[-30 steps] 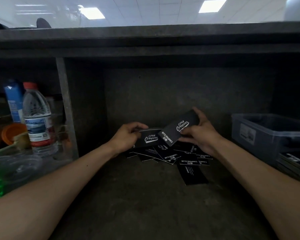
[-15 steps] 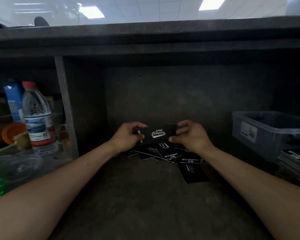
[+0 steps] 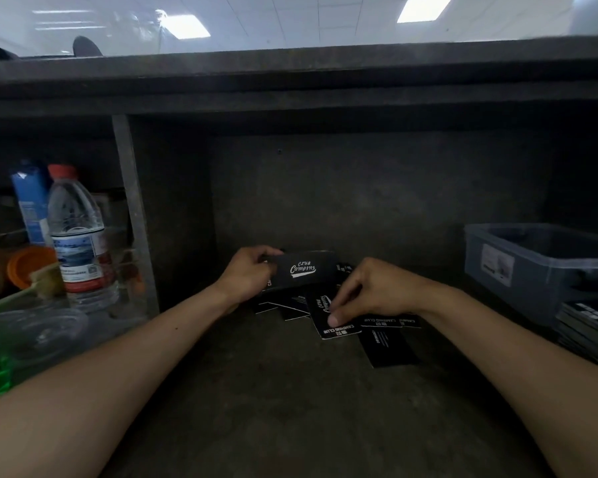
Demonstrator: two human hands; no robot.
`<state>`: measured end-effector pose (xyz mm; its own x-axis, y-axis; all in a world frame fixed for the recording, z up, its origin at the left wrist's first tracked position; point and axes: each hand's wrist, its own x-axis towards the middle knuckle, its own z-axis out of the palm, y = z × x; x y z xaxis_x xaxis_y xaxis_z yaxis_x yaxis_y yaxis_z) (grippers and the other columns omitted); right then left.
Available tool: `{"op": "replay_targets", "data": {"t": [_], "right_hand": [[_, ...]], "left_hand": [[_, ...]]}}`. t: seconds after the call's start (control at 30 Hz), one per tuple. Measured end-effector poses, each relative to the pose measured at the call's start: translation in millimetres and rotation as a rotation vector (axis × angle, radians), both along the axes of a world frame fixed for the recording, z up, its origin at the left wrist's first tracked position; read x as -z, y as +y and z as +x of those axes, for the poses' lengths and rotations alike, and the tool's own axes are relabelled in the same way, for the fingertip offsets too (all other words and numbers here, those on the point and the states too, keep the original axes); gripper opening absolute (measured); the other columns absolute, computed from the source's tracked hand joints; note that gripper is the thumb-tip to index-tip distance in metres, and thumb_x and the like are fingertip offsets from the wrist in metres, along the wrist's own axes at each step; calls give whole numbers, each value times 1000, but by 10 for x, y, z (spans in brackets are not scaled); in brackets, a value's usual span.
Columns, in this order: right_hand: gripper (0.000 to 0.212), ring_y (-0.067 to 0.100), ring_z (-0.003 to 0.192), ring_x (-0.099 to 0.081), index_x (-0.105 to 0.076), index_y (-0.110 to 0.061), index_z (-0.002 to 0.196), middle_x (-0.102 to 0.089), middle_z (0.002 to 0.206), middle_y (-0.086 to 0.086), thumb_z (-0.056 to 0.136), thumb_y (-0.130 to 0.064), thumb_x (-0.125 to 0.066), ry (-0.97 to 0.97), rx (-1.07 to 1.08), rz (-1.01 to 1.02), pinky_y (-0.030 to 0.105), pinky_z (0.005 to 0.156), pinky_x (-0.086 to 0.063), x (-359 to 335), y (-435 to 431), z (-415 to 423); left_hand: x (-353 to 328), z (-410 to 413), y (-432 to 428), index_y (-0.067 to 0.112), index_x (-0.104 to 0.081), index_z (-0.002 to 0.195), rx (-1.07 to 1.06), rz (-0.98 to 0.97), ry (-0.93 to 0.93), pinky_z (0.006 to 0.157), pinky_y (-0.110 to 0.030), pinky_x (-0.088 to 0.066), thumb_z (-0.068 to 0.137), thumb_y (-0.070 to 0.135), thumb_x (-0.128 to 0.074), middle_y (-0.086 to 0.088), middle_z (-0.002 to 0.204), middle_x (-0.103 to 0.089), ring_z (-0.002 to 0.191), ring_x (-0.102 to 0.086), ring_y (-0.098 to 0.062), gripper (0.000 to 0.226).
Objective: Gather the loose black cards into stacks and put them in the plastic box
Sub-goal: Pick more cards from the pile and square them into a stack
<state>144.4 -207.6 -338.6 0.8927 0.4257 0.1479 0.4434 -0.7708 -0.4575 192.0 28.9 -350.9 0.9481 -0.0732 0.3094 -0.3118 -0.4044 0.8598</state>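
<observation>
1. Left hand (image 3: 249,276) grips a small stack of black printed cards (image 3: 302,270) by its left end, fingers curled round it, just above the dark shelf floor (image 3: 290,408); right hand (image 3: 377,291) pinches one loose black card (image 3: 330,319) on the scattered pile.
2. Likely best move: lift that card clear by its edge; lay it flat on the held stack; square the edges before reaching again.
3. Other loose cards (image 3: 389,346) lie overlapped under both hands; taking top ones first should avoid dragging neighbours.
4. Translucent grey plastic box (image 3: 532,257) stands well apart to the right; the stack belongs there once gathered.
</observation>
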Motion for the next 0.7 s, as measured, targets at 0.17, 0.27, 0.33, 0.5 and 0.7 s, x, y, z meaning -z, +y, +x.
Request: {"op": "replay_targets", "data": {"t": [0.17, 0.27, 0.33, 0.5, 0.7], "right_hand": [[48, 0, 119, -52, -73, -35, 99, -53, 128, -19, 58, -55, -89, -4, 35, 52, 27, 107, -41, 106, 24, 29], [70, 2, 112, -56, -63, -38, 110, -59, 120, -18, 51, -66, -87, 54, 90, 44, 24, 95, -47, 133, 42, 32], [86, -5, 102, -57, -58, -38, 119, -59, 114, -20, 43, -66, -89, 67, 118, 54, 18, 82, -48, 100, 42, 40], [124, 4, 112, -58, -45, -24, 146, -60, 126, -13, 38, -69, -87, 97, 163, -16, 19, 92, -44, 69, 33, 78], [118, 3, 119, -54, -51, -26, 141, -57, 136, -14, 37, -67, -89, 144, 145, -7, 21, 105, -40, 60, 0, 82]], "left_hand": [[-6, -14, 11, 15, -66, 115, -4, 25, 19, 71, -23, -56, 95, 0, -53, -5, 101, -70, 89, -68, -15, 29], [-5, -23, 8, 16, -66, 114, 3, 38, 15, 70, -20, -56, 94, -1, -51, -3, 96, -70, 86, -67, -13, 30], [-1, -23, 1, 13, -67, 112, 4, 26, 8, 70, -20, -56, 94, -4, -48, -5, 96, -70, 85, -67, -14, 31], [-2, -23, -3, 12, -69, 109, 21, 4, -4, 56, -10, -51, 94, -4, -47, -4, 91, -70, 75, -65, -8, 31], [-1, -23, -22, 11, -69, 111, 17, 8, 9, 57, -9, -51, 91, -8, -47, -6, 92, -69, 74, -63, -8, 36]]}}
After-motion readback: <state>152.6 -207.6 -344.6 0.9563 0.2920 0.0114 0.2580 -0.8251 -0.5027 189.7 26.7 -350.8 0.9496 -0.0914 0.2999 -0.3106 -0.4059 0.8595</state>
